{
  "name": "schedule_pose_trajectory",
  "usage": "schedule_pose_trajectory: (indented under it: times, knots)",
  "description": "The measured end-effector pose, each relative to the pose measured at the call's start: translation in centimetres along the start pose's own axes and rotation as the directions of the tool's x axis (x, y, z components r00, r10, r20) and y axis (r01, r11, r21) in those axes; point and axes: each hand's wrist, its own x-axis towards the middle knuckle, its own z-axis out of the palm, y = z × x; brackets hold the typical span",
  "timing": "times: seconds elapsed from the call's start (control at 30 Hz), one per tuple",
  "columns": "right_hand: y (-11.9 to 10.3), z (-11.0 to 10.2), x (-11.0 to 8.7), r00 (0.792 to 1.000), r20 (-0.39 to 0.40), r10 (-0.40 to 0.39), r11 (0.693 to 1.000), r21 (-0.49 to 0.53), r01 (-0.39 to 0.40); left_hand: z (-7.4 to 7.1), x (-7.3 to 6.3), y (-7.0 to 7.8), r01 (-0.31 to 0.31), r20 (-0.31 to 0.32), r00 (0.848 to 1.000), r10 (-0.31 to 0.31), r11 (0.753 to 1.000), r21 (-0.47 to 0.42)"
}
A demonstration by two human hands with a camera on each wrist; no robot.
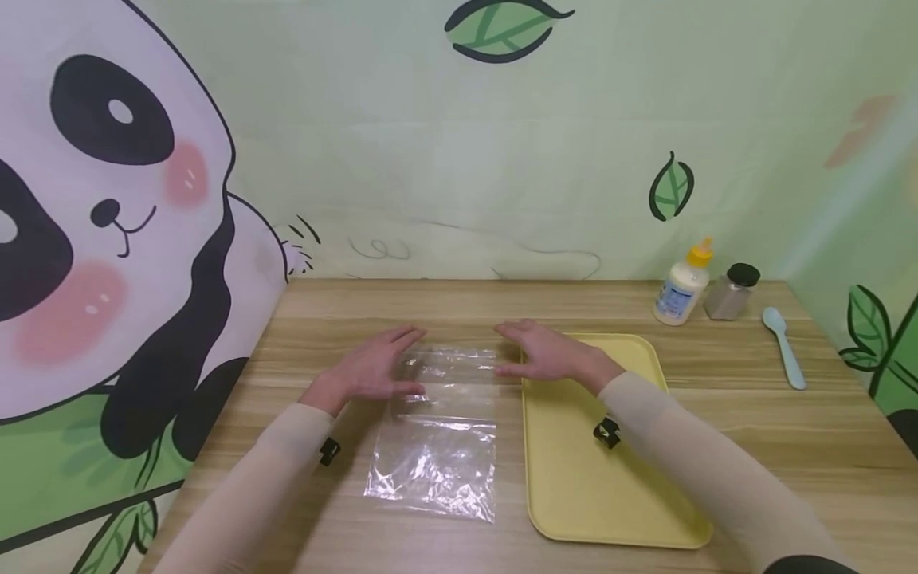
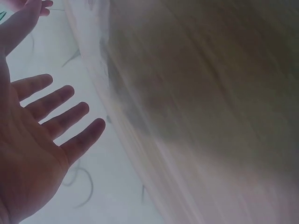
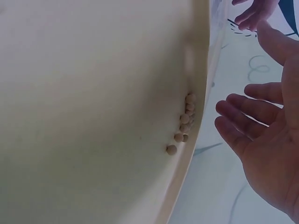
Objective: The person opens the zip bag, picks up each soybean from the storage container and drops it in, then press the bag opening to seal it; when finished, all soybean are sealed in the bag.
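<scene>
A clear plastic zip bag (image 1: 437,458) lies flat on the wooden table, its top part between my two hands. My left hand (image 1: 374,368) is held over the bag's left side with its fingers spread; the left wrist view shows its palm bare. On the other side, my right hand (image 1: 548,352) hovers at the far left corner of a yellow tray (image 1: 574,478), fingers extended and holding nothing. Several small round beige beads (image 3: 185,119) are gathered along the tray's edge in the right wrist view; in the head view the right hand and arm cover that part.
At the back right stand a white glue bottle (image 1: 680,291) with a yellow-orange cap and a small jar (image 1: 730,296) with a black lid. A light blue spoon (image 1: 785,347) lies to their right. Behind the table rises a panda-printed backdrop (image 1: 445,159).
</scene>
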Motion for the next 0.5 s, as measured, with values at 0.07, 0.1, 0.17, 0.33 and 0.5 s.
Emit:
schedule_pose_trajectory:
  times: [0.07, 0.1, 0.17, 0.33, 0.5]
  knots:
    - [0.0, 0.1, 0.1, 1.0, -0.001, 0.004, 1.0, 0.002, -0.004, 0.1, 0.0, -0.2, 0.009, 0.004, 1.0, -0.009, 1.0, -0.013]
    - [0.0, 0.2, 0.2, 1.0, -0.002, 0.005, 1.0, 0.005, -0.005, 0.1, 0.0, -0.4, 0.013, 0.004, 1.0, -0.013, 1.0, -0.021]
    - [0.1, 0.4, 0.4, 1.0, -0.003, 0.006, 1.0, 0.006, -0.006, 0.3, 0.0, -0.6, 0.017, 0.003, 1.0, -0.017, 0.999, -0.031]
    - [0.4, 1.0, 0.7, 1.0, 0.003, 0.016, 1.0, 0.009, -0.016, 0.5, 0.0, -1.0, 0.021, 0.002, 1.0, -0.021, 0.998, -0.063]
    - [0.6, 1.4, 1.0, 0.999, 0.014, 0.046, 0.998, 0.037, -0.046, 0.4, 0.1, -1.3, 0.042, 0.008, 0.999, -0.042, 0.994, -0.097]
